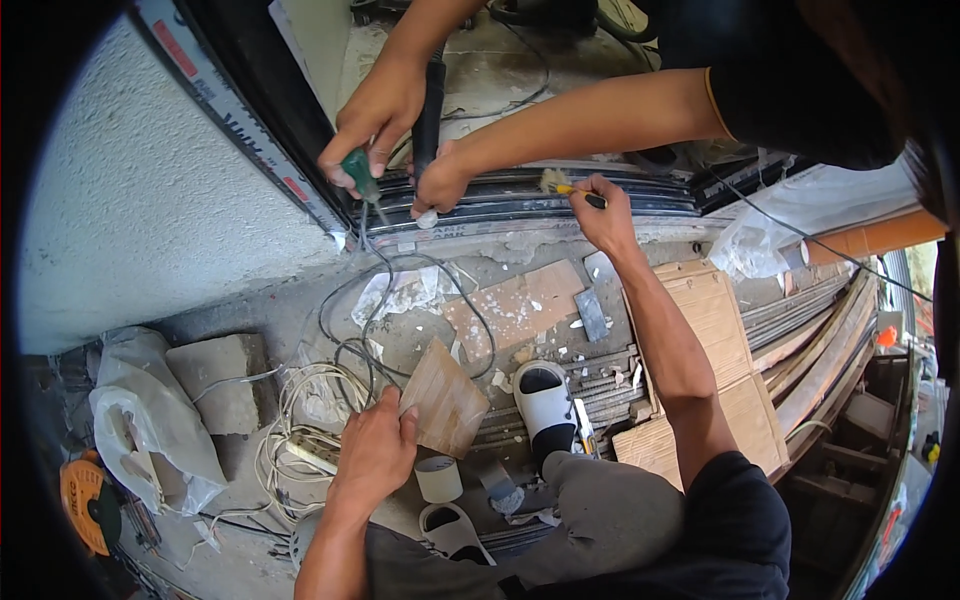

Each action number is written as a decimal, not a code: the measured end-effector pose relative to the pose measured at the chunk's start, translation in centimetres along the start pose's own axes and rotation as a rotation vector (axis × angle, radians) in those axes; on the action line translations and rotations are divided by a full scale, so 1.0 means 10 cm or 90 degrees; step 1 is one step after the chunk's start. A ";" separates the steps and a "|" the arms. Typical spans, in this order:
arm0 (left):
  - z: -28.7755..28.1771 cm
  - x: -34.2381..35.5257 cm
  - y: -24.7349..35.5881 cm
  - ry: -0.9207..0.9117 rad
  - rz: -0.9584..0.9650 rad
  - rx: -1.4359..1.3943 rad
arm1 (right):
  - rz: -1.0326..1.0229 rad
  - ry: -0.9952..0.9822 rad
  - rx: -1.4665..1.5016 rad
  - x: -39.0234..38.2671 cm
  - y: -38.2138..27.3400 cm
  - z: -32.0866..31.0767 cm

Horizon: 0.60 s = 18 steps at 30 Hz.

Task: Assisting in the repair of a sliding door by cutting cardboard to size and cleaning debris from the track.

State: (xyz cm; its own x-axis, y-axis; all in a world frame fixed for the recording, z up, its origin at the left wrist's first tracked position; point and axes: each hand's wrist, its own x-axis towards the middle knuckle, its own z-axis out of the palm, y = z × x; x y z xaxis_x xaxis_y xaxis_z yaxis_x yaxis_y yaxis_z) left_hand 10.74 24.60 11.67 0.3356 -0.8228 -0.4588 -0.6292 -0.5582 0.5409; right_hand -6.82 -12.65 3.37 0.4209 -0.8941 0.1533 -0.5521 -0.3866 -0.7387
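My right hand [600, 215] grips a small brush [560, 186] with a yellow and black handle, its pale bristles at the black metal track [640, 196] of a frame. My left hand [375, 450] is lower, fingers curled beside loops of dark cable [345, 340] and a square wood-look piece [450, 400]; what it holds is hidden. Opposite me, another person's hand [385, 105] grips a green-handled tool [360, 170] over the track's left end. Their other hand [440, 185] is at a black tube [431, 100], near a small white round object [426, 218].
A white textured wall [150, 200] is left. Below lie a concrete block [215, 385], a plastic bag [140, 420], coiled pale cords [290, 440] and an orange-and-black reel [85, 505]. Cardboard [700, 330], metal rods, wood strips and an orange pipe [870, 235] fill the right, around my shoes [542, 400].
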 end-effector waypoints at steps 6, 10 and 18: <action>-0.02 -0.01 0.06 -0.015 -0.011 0.024 | -0.068 -0.035 0.130 -0.09 -0.28 0.51; -0.04 -0.06 -0.01 -0.016 -0.021 0.019 | -0.136 0.033 0.044 -0.05 -0.11 0.29; -0.05 -0.05 0.05 -0.032 -0.018 0.028 | -0.102 0.009 0.166 -0.66 -0.32 0.47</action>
State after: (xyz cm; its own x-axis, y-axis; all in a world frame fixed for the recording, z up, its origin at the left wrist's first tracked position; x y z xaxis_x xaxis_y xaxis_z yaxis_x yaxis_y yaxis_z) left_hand 10.58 24.69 12.58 0.3190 -0.7995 -0.5089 -0.6504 -0.5752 0.4960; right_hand -4.46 -4.48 1.61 0.4765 -0.8300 0.2901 -0.2756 -0.4543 -0.8471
